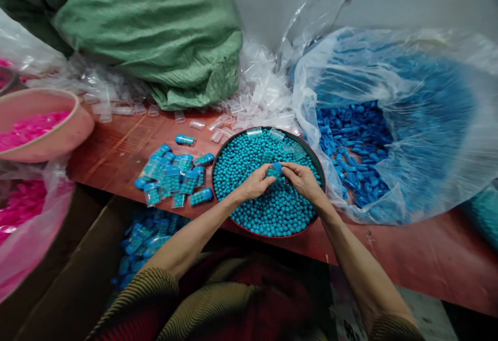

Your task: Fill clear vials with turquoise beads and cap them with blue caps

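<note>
A round basin (pixel 272 216) full of small blue beads stands at the table's front edge. Over it, my left hand (pixel 257 181) has its fingers closed round a small clear container with a blue cap (pixel 276 169). From the right, the fingertips of my right hand (pixel 301 179) pinch the same capped container. Some clear empty tubes (pixel 254 132) lie on the beads at the basin's back rim. Left of the basin, several filled containers with blue caps (pixel 170 179) lie in a pile on the red table (pixel 124 149).
An open plastic bag of blue caps (pixel 365 175) lies at the right. Clear tubes (pixel 260 86) are heaped behind the basin, beside a green sack (pixel 167 35). At the left stands a pink bowl (pixel 78 123). Below the table's edge are more filled containers (pixel 140 240).
</note>
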`<move>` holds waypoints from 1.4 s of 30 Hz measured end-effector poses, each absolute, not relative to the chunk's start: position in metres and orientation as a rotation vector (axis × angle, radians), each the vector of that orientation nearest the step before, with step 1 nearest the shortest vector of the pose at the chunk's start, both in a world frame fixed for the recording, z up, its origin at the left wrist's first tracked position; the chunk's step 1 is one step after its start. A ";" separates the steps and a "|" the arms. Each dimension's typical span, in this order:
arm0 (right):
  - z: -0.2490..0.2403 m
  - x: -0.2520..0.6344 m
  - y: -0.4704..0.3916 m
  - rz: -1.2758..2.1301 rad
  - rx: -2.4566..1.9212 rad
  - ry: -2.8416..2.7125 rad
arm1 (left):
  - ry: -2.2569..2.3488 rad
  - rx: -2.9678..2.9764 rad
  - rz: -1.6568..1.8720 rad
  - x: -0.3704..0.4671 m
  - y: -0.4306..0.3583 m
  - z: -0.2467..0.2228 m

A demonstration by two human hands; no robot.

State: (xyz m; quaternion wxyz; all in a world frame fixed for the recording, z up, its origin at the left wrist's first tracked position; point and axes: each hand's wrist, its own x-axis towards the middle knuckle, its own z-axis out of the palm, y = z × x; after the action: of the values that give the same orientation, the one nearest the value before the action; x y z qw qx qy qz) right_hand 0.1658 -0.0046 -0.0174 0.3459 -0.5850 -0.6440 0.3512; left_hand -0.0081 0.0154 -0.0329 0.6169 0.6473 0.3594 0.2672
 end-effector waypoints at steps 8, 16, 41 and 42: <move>-0.010 0.155 -0.017 0.644 -1.534 -1.720 | 0.790 1.381 0.611 -0.009 0.014 -0.034; -0.016 0.142 -0.025 0.686 -1.616 -1.489 | 0.788 1.318 0.643 -0.010 0.010 -0.031; -0.019 0.185 -0.024 1.011 -1.441 -1.620 | 0.729 1.292 0.551 -0.012 0.005 -0.024; -0.021 0.186 -0.024 1.071 -1.439 -1.486 | 0.724 1.301 0.542 -0.012 0.005 -0.024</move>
State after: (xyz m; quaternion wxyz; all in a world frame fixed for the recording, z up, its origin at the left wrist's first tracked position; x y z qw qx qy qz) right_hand 0.1855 -0.0238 -0.0206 0.3949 -0.5674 -0.5862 0.4225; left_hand -0.0118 0.0048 -0.0237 0.7023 0.5843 0.3255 0.2437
